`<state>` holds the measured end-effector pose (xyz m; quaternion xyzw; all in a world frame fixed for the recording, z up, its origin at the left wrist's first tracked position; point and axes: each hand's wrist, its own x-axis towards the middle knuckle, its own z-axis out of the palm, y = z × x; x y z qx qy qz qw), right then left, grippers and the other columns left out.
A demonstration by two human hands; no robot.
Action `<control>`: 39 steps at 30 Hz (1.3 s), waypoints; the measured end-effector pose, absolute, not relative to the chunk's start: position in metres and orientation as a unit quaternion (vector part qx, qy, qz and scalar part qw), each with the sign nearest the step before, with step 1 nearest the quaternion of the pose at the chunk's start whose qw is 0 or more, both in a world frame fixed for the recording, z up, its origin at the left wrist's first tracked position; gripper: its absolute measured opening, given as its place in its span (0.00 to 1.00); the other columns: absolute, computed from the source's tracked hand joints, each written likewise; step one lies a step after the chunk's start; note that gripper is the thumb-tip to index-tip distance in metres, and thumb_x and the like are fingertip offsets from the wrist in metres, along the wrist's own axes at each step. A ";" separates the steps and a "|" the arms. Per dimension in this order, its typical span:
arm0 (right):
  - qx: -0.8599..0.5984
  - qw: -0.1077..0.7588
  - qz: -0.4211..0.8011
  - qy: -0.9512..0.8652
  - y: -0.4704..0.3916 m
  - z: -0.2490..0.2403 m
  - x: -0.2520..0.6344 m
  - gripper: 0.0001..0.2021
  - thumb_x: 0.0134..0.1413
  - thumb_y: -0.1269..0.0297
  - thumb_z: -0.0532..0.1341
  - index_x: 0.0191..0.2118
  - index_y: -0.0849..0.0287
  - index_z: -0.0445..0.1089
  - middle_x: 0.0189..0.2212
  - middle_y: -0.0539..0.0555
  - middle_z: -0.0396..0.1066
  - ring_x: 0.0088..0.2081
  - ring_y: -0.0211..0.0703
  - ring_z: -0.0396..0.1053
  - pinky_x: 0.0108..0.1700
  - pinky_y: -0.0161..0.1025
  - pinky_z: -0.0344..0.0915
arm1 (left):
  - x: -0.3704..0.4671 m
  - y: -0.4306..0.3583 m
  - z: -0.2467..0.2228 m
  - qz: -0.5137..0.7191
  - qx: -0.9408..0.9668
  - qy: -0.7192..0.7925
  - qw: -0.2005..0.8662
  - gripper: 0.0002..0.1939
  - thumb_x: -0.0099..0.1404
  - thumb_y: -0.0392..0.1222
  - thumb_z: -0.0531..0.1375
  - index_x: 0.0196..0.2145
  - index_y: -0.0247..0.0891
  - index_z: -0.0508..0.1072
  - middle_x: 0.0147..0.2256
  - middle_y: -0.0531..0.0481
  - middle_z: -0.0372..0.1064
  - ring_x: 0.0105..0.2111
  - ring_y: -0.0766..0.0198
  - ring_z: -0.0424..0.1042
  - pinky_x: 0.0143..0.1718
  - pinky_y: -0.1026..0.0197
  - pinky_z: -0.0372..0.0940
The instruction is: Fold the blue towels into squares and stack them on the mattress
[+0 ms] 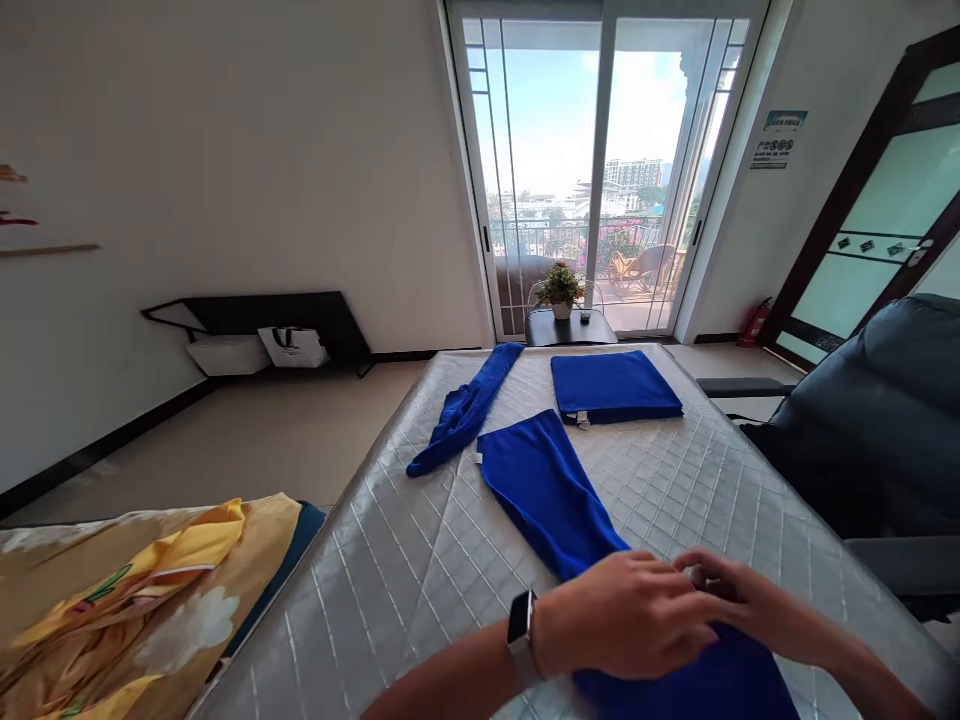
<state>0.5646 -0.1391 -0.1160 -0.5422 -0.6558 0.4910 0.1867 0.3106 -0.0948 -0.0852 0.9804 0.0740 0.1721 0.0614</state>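
A long blue cloth (pixel 540 485) lies across the quilted silver mattress (pixel 390 570) and runs toward me beneath both hands. My left hand (pixel 626 615), with a watch on its wrist, is over the cloth, its fingers bent toward the right hand. Touching or nearly touching it is my right hand (pixel 724 590), its fingers curled; what they hold, if anything, is hidden. Farther back lies a neatly folded blue cloth (pixel 615 385) with a white tag. To its left is a narrow, crumpled blue cloth (pixel 469 410).
A black chair (pixel 885 420) stands along the mattress's right side. At the lower left is another bed with a yellow patterned cover (pixel 262 540). Past the far edge, a small table (pixel 536 328) holds a potted plant (pixel 561 288) before glass doors.
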 end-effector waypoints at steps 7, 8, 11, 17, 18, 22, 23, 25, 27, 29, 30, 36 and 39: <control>-0.681 0.275 0.057 -0.676 -0.135 -0.143 0.569 0.20 0.63 0.45 0.48 0.49 0.35 0.75 0.42 0.58 0.75 0.47 0.63 0.74 0.53 0.63 0.71 | 0.151 0.023 -0.123 0.129 0.843 0.515 0.083 0.25 0.61 0.30 0.55 0.53 0.44 0.76 0.55 0.43 0.74 0.57 0.51 0.73 0.60 0.46 0.66; -0.666 0.273 0.058 -0.691 -0.142 -0.151 0.551 0.18 0.64 0.44 0.50 0.49 0.35 0.75 0.43 0.57 0.75 0.48 0.62 0.74 0.52 0.62 0.72 | 0.135 0.030 -0.134 0.125 0.834 0.531 0.081 0.24 0.60 0.31 0.55 0.52 0.43 0.77 0.56 0.42 0.73 0.57 0.51 0.72 0.60 0.47 0.66; -0.645 0.208 0.101 -0.729 -0.161 -0.177 0.492 0.14 0.61 0.45 0.58 0.47 0.40 0.75 0.45 0.56 0.75 0.47 0.59 0.74 0.46 0.56 0.75 | 0.109 0.035 -0.161 0.145 0.821 0.548 0.067 0.19 0.65 0.36 0.55 0.51 0.45 0.77 0.56 0.45 0.73 0.57 0.56 0.72 0.60 0.52 0.66; -0.669 0.190 0.092 -0.713 -0.174 -0.209 0.471 0.12 0.62 0.62 0.54 0.43 0.45 0.74 0.41 0.56 0.77 0.44 0.57 0.76 0.42 0.51 0.76 | 0.104 0.028 -0.174 0.183 0.819 0.542 0.028 0.14 0.72 0.44 0.50 0.43 0.43 0.76 0.48 0.46 0.76 0.53 0.54 0.73 0.60 0.50 0.64; -0.672 0.207 0.098 -0.704 -0.175 -0.206 0.481 0.14 0.63 0.62 0.51 0.43 0.43 0.74 0.41 0.55 0.77 0.43 0.57 0.76 0.41 0.51 0.76 | 0.103 0.027 -0.170 0.192 0.818 0.541 0.023 0.14 0.73 0.44 0.50 0.43 0.43 0.75 0.49 0.45 0.76 0.54 0.54 0.73 0.61 0.50 0.63; -0.678 0.308 0.108 -0.659 -0.182 -0.161 0.527 0.15 0.67 0.50 0.48 0.48 0.36 0.71 0.47 0.50 0.77 0.47 0.57 0.77 0.47 0.54 0.75 | 0.094 0.009 -0.140 0.242 0.788 0.567 -0.006 0.19 0.75 0.47 0.43 0.49 0.38 0.69 0.48 0.39 0.75 0.51 0.52 0.75 0.56 0.49 0.67; -0.683 0.325 0.093 -0.647 -0.185 -0.145 0.538 0.16 0.67 0.49 0.48 0.50 0.38 0.71 0.49 0.52 0.77 0.48 0.57 0.76 0.48 0.54 0.74 | 0.091 0.000 -0.129 0.254 0.775 0.578 -0.017 0.19 0.75 0.49 0.43 0.49 0.37 0.68 0.46 0.39 0.76 0.48 0.51 0.76 0.51 0.49 0.70; -0.696 0.340 0.040 -0.631 -0.191 -0.119 0.555 0.17 0.68 0.50 0.48 0.50 0.42 0.70 0.49 0.55 0.76 0.48 0.57 0.76 0.48 0.53 0.73 | 0.086 -0.023 -0.102 0.283 0.749 0.596 -0.051 0.20 0.75 0.51 0.43 0.49 0.37 0.68 0.40 0.41 0.77 0.39 0.51 0.78 0.42 0.52 0.72; -0.702 0.332 -0.008 -0.630 -0.197 -0.106 0.565 0.16 0.67 0.52 0.50 0.51 0.45 0.70 0.48 0.57 0.77 0.48 0.56 0.76 0.46 0.51 0.73 | 0.078 -0.050 -0.074 0.306 0.725 0.609 -0.097 0.20 0.74 0.51 0.45 0.48 0.37 0.69 0.36 0.44 0.77 0.34 0.54 0.78 0.36 0.55 0.71; -0.702 0.305 -0.030 -0.643 -0.201 -0.112 0.569 0.16 0.66 0.56 0.50 0.52 0.48 0.70 0.48 0.56 0.76 0.49 0.54 0.75 0.44 0.49 0.74 | 0.068 -0.077 -0.051 0.307 0.705 0.623 -0.144 0.18 0.74 0.51 0.47 0.46 0.38 0.71 0.33 0.47 0.77 0.30 0.56 0.78 0.33 0.58 0.70; -0.702 0.285 -0.028 -0.652 -0.201 -0.120 0.570 0.16 0.65 0.58 0.50 0.51 0.50 0.71 0.48 0.56 0.77 0.48 0.53 0.76 0.42 0.47 0.74 | 0.061 -0.089 -0.042 0.300 0.701 0.626 -0.164 0.18 0.74 0.51 0.48 0.46 0.39 0.72 0.33 0.48 0.77 0.29 0.58 0.77 0.32 0.59 0.69; -0.738 0.241 -0.035 -0.630 -0.204 -0.151 0.587 0.17 0.65 0.54 0.49 0.43 0.52 0.73 0.44 0.54 0.78 0.36 0.50 0.78 0.31 0.43 0.70 | 0.031 -0.141 -0.045 0.211 0.825 0.500 -0.162 0.26 0.78 0.50 0.40 0.49 0.45 0.77 0.38 0.47 0.79 0.34 0.60 0.80 0.36 0.60 0.74; -0.764 0.279 -0.089 -0.575 -0.210 -0.121 0.604 0.22 0.66 0.47 0.48 0.50 0.51 0.72 0.48 0.55 0.77 0.40 0.54 0.78 0.32 0.45 0.71 | 0.025 -0.165 -0.058 0.219 0.846 0.467 -0.130 0.20 0.74 0.59 0.50 0.46 0.55 0.80 0.34 0.55 0.79 0.30 0.61 0.80 0.35 0.62 0.76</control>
